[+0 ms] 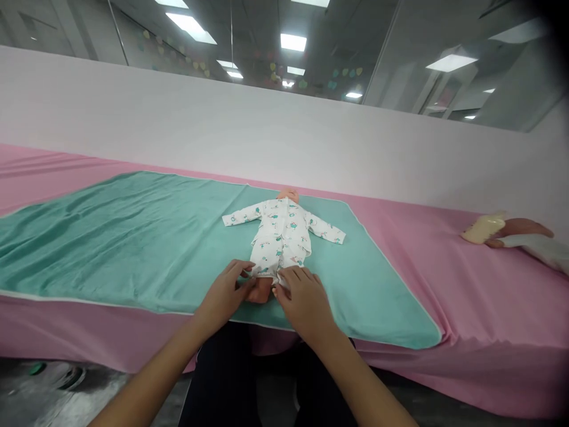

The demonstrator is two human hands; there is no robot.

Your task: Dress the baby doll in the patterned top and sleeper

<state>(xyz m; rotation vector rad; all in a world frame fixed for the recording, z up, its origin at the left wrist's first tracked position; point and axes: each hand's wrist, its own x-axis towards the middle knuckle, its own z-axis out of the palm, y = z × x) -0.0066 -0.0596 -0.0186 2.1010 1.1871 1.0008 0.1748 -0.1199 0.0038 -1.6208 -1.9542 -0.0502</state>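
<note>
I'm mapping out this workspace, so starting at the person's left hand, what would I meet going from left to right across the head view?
Left hand → doll's bare foot → right hand → pale yellow bottle.

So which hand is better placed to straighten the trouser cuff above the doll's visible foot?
Probably the left hand: it is right at that cuff, beside the foot, while the right hand is at the other trouser leg.
</note>
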